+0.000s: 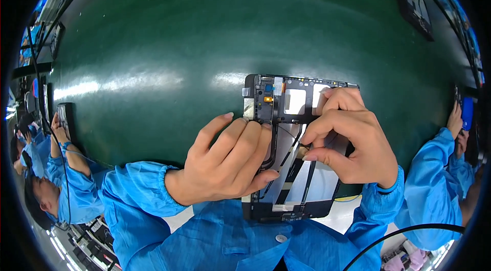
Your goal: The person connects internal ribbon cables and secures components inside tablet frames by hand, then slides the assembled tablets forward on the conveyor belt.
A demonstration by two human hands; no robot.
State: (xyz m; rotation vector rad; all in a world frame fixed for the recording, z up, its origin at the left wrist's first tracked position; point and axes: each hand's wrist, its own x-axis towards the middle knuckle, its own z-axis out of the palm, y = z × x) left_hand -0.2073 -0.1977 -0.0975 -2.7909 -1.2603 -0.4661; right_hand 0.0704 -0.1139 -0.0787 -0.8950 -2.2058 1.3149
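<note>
An opened tablet [316, 192] lies upright to me at the table's near edge, its inside showing. A black inner frame with small parts and white rectangular openings [295, 102] spans its far end. Dark cable strips [308, 181] run across the pale surface nearer me. My right hand [353, 140] is over the tablet's right side, thumb and forefinger pinched on a thin black wire [292, 134]. My left hand [225, 161] rests at the left side, fingertips on the inner frame's near edge and thumb stretched out apart over the cables. Its forefinger tip is near the wire's other end.
A green tabletop [153, 46] stretches ahead. Dark devices stand at the far right [411, 2] and left [65, 117]. Co-workers in blue sit on both sides, a sleeve [429, 184] close on the right. A black cable [414, 227] arches at the lower right.
</note>
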